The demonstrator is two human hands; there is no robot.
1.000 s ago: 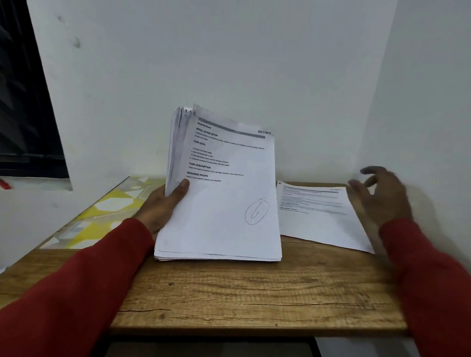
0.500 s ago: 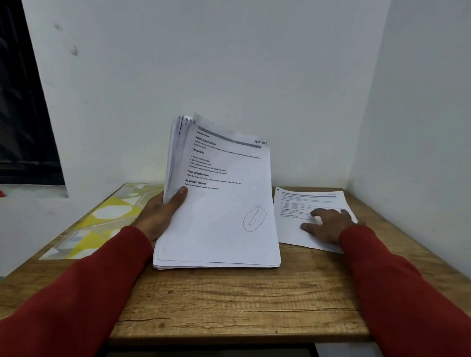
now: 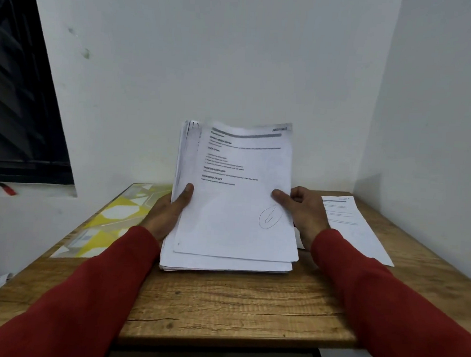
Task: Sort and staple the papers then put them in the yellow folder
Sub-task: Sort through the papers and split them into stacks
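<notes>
— What are you working on there?
— You have a wooden table pushed into the corner of the walls, its grain and a few dark cracks showing along the front.
— And what lies on it?
— On your left, the yellow folder lies flat, reaching the back edge. In the middle, the stack of papers stands tilted, its lower edge resting on the wood. On your right, a single printed sheet lies flat near the wall.
</notes>
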